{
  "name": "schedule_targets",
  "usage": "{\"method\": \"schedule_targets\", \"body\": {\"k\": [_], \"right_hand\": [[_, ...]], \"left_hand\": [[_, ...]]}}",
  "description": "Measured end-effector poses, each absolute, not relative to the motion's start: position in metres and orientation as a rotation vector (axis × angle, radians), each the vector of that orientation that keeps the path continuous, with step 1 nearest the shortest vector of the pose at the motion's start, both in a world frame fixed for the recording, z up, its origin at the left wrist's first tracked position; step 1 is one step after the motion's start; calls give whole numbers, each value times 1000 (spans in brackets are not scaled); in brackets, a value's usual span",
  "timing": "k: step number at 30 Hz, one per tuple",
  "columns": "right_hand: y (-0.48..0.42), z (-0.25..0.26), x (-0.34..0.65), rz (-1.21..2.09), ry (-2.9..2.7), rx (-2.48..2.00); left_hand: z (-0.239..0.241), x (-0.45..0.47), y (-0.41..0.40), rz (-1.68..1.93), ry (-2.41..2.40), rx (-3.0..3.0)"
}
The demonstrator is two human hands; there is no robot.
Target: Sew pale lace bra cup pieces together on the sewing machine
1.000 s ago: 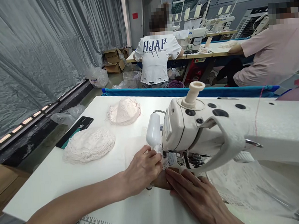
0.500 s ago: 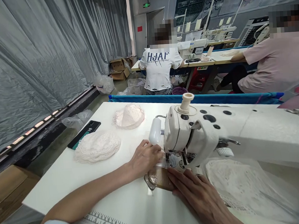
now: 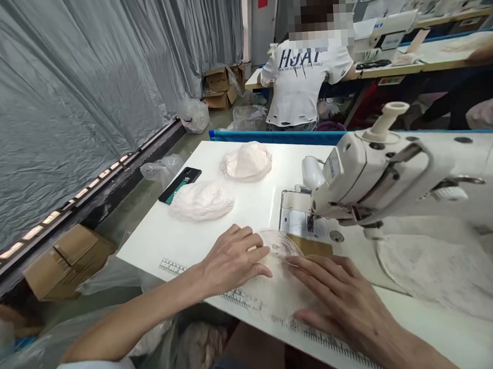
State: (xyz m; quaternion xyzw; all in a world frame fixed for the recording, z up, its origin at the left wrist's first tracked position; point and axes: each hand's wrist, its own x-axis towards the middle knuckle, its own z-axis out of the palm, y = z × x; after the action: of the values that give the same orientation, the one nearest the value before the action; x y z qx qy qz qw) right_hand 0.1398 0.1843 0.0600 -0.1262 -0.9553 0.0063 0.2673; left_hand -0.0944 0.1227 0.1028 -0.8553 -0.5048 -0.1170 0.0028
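Observation:
A sheer, pale lace-edged fabric piece lies near the table's front edge, over printed ruler marks. My left hand rests on its left side, fingers bent and thumb apart from them. Across its right side my right hand lies flat, fingers stretched out and thumb spread. Just beyond the fingertips is a brown plate beside the metal needle plate. The white sewing machine stands behind my right hand, with no fabric seen under its needle.
A lace fabric stack lies at the left, partly on a black-and-green phone. Behind it is a pale cup-shaped piece. More lace fabric lies right. A person in a white shirt sits ahead; cardboard boxes stand left.
Both hands have come away from the needle area toward the table's front edge, where the sheer fabric now shows between them. The camera view has swung left and down.

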Motion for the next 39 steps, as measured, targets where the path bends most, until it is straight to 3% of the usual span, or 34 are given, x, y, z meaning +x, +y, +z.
{"method": "schedule_targets", "body": {"k": [3, 7, 10, 13, 16, 19, 23, 27, 32, 39], "right_hand": [[155, 49, 137, 72, -2689, -254], [116, 32, 141, 25, -2651, -467], [96, 39, 141, 153, -2584, -505], [86, 64, 144, 823, -2586, -549], [83, 87, 151, 1781, -2407, -746], [82, 93, 157, 2222, -2132, -786], [81, 89, 163, 2140, -2142, -740], [80, 96, 172, 2067, -2216, -699], [71, 92, 176, 1822, -2295, -719], [69, 65, 176, 1939, -1960, -888]], "left_hand": [[85, -87, 93, -383, -1418, -2817], [48, -72, 51, -229, -1306, -2607], [41, -64, 30, -476, -1155, -2516], [59, -61, 18, -928, -1377, -2792], [81, -59, 10, -1052, -2270, -3101], [89, -54, 8, -1173, -3016, -3121], [86, -43, 14, -1582, -3274, -2844], [84, -39, 20, -1692, -3211, -2825], [81, -38, 21, -1490, -3201, -2911], [80, -39, 18, -1157, -3076, -3041]]}}
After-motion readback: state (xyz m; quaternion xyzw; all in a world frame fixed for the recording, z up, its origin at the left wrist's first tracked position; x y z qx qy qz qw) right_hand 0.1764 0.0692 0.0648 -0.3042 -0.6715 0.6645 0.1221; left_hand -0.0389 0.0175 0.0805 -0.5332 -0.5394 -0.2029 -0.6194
